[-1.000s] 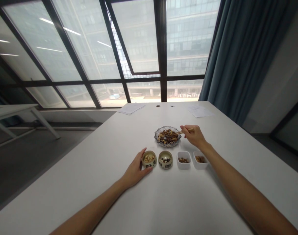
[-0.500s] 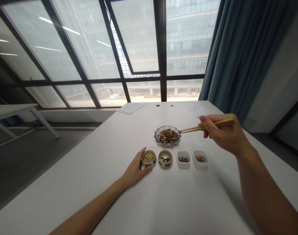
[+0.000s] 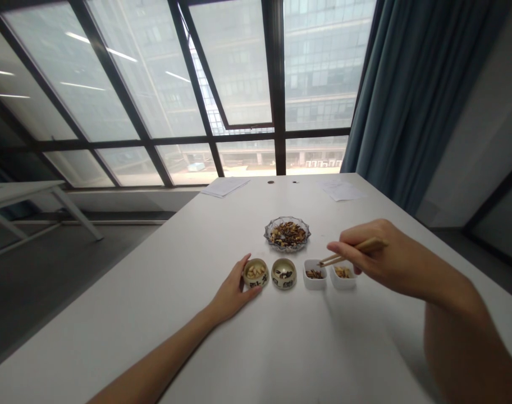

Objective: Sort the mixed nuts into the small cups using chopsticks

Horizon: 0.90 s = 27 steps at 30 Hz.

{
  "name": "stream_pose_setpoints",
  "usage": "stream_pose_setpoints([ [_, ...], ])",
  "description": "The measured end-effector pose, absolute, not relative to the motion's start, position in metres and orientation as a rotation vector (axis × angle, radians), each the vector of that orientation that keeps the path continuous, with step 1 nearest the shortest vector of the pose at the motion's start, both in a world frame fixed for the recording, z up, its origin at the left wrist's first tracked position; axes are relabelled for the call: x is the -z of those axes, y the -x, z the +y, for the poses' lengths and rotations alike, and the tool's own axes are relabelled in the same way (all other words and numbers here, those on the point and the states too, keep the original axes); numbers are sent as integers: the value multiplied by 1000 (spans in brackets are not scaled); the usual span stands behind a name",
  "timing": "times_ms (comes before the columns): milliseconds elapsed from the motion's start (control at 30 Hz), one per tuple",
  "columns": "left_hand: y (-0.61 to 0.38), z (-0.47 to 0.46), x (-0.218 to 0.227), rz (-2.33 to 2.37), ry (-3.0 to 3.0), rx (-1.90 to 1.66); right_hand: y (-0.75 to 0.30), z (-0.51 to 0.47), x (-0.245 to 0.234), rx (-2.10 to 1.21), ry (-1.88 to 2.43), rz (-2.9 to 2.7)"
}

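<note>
My left hand (image 3: 226,296) curls around a small pale-green ceramic bowl (image 3: 256,284) with dark characters, holding pale nut-like pieces; thumb in front, fingers along its left side. Beside it stands a matching bowl (image 3: 284,284) with a few dark seeds. My right hand (image 3: 376,255) is closed on wooden chopsticks (image 3: 338,258). Their tips are over the nearer-left white square cup (image 3: 315,284), which holds brown striped seeds; whether the tips pinch anything is too small to tell. Another white cup (image 3: 343,284), with tan pieces, sits partly behind my right fingers.
A scalloped glass dish (image 3: 268,240) of mixed seeds and nuts stands behind the small containers on the white table (image 3: 222,353). Papers (image 3: 224,187) lie at the far left, more sheets (image 3: 344,191) at the far right. Another table (image 3: 24,191) stands left.
My right hand has brought the chopsticks from the glass dish's right edge down toward me, over the white square cup. My left hand stays at its bowl.
</note>
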<state>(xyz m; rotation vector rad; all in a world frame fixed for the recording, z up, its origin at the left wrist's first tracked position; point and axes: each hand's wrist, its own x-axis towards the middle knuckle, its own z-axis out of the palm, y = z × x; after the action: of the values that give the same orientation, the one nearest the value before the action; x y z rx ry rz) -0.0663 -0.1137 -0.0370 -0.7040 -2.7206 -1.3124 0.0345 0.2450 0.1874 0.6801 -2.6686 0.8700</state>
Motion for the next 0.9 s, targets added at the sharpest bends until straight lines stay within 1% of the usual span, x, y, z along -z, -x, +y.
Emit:
stream_pose_setpoints([
  [167,67,-115,39,-2708,717,1287,-32,246,-189,-864,-662,-2717],
  [300,66,-114,38,-2703,702,1282,-33,248,-192,-843,-669,-2655],
  [500,65,-112,34,-2716,675,1277,-19,250,-191,-1002,-580,-2411],
  [667,66,-113,36,-2724,686,1300,22,252,-168,-1186,-438,-2223],
  [900,66,-113,35,-2723,686,1296,86,253,-117,-1437,-364,-2206],
])
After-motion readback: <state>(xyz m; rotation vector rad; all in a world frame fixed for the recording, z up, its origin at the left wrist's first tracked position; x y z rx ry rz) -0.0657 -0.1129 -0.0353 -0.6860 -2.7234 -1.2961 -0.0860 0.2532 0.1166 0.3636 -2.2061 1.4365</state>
